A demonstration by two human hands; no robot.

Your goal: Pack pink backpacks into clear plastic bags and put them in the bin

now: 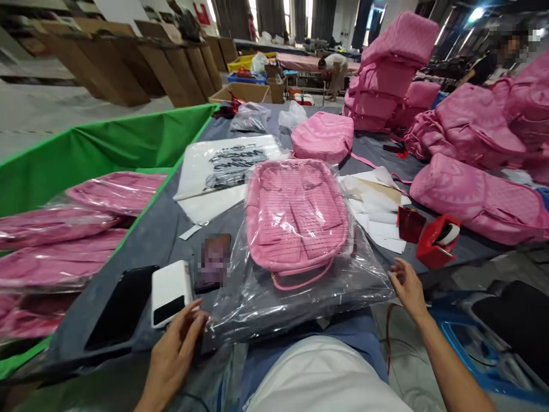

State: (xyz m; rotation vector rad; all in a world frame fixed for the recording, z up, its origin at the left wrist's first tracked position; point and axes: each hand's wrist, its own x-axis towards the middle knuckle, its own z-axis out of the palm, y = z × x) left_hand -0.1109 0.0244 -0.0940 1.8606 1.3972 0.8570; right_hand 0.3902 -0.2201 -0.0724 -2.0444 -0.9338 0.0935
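Observation:
A pink backpack (298, 214) lies inside a clear plastic bag (364, 277) on the grey-covered table, its thin carry loop towards me. The bag's loose end spreads flat along the near table edge. At its left corner my left hand (178, 343) has its fingers closed on the plastic, beside a white box-shaped device (171, 292). My right hand (409, 289) is at the opposite corner, thumb and fingertips bent in on the plastic edge.
Left stands a green-lined bin (107, 137) with several bagged pink backpacks. A black tablet (122, 306), a phone (213, 260), printed plastic bags (231, 163), papers (375, 200) and a red tape dispenser (437, 240) lie around. Pink backpacks (386, 80) are piled at back right; people work beyond.

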